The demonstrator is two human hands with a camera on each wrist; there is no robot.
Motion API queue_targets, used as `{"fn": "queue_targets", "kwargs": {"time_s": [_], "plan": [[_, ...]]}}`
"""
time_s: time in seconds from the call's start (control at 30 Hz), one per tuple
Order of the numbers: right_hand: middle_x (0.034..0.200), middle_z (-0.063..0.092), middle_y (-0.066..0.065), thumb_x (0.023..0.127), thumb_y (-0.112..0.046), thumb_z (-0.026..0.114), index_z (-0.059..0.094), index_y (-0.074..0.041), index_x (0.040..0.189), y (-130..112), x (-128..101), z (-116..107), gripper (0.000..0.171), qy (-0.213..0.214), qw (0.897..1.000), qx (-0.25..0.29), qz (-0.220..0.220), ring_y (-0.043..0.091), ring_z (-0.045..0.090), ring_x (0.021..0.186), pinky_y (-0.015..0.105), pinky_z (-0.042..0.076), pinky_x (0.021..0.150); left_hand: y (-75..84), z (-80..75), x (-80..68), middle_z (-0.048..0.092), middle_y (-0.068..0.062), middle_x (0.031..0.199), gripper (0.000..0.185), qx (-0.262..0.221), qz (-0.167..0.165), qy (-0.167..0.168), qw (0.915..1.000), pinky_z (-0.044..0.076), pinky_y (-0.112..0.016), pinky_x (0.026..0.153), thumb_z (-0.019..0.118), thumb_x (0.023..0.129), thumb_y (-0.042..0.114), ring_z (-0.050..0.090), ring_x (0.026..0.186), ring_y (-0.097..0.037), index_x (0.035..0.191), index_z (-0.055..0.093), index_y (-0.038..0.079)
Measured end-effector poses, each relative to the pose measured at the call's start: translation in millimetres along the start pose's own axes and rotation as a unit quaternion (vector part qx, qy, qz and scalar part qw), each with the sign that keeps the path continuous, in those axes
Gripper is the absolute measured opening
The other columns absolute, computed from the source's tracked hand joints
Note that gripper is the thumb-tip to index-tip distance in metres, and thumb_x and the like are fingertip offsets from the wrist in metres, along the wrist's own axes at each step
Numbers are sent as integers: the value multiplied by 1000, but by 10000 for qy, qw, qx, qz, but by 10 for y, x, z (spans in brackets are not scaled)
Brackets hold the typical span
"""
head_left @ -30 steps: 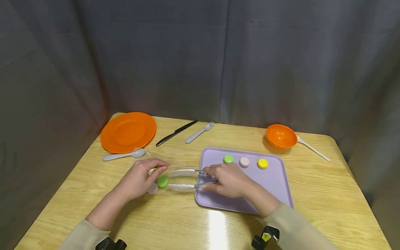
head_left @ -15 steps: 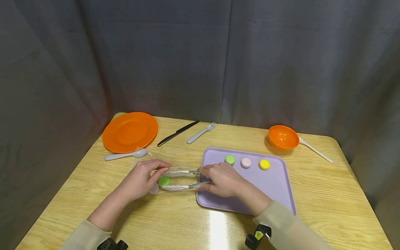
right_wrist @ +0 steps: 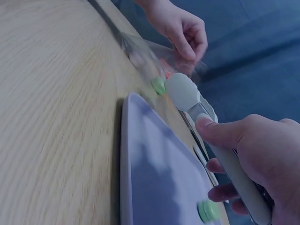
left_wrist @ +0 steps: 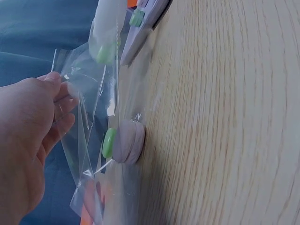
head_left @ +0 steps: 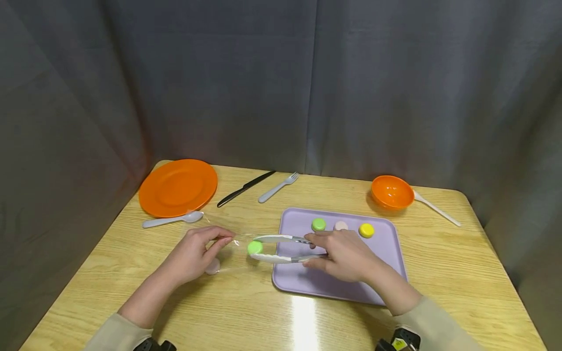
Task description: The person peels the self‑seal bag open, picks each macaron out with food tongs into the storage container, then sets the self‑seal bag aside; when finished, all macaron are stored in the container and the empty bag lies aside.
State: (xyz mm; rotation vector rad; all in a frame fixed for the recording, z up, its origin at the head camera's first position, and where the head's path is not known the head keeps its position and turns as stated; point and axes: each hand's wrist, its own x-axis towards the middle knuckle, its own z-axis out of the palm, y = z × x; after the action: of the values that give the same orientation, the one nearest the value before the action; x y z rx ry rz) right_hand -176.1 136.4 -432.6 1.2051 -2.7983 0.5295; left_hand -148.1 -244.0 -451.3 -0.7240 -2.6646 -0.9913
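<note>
Fingers (head_left: 322, 240) of the right hand (head_left: 347, 256) were curled around the tongs (head_left: 281, 248), which pinched a green macaron (head_left: 254, 247) just left of the purple tray (head_left: 386, 273); the left hand (head_left: 193, 253) pinched the clear bag (left_wrist: 89, 126), a pink macaron (left_wrist: 129, 141) inside; farther back lay an orange plate (head_left: 177, 187).

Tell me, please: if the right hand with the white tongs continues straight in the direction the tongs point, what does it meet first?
Probably the clear plastic bag, whose mouth the left hand pinches open. The right hand aims the white tongs, gripping a green round macaron, leftward at it; depth is unclear.
</note>
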Motion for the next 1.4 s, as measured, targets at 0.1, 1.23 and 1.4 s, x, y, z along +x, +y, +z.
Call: {"fn": "queue_targets", "kwargs": {"time_s": [0.1, 1.23, 1.4], "plan": [[109, 76, -7, 94, -49, 80, 75, -16, 132, 89, -164, -71, 51, 108, 9999, -51, 51, 8, 63, 75, 30, 47, 59, -8, 1, -6, 77, 8, 112, 12, -9, 25, 30, 10000, 61, -41, 83, 72, 104, 19, 70, 103, -10, 114, 79, 18], [96, 71, -14, 86, -48, 88, 74, -17, 127, 493, -908, -318, 53, 380, 9940, -110, 1017, 0, 46, 63, 29, 39, 56, 29, -30, 24, 76, 10, 112, 13, -2, 1, -72, 10000, 60, -42, 79, 72, 104, 19, 70, 100, -8, 116, 78, 19], [97, 72, -13, 86, -49, 88, 74, -16, 126, 407, -822, -309, 53, 422, 9954, -99, 857, -2, 46, 64, 27, 40, 57, 23, -45, 13, 77, 5, 113, 14, -18, 64, -33, 10000, 61, -44, 78, 72, 104, 16, 70, 100, -9, 116, 78, 18]]}}
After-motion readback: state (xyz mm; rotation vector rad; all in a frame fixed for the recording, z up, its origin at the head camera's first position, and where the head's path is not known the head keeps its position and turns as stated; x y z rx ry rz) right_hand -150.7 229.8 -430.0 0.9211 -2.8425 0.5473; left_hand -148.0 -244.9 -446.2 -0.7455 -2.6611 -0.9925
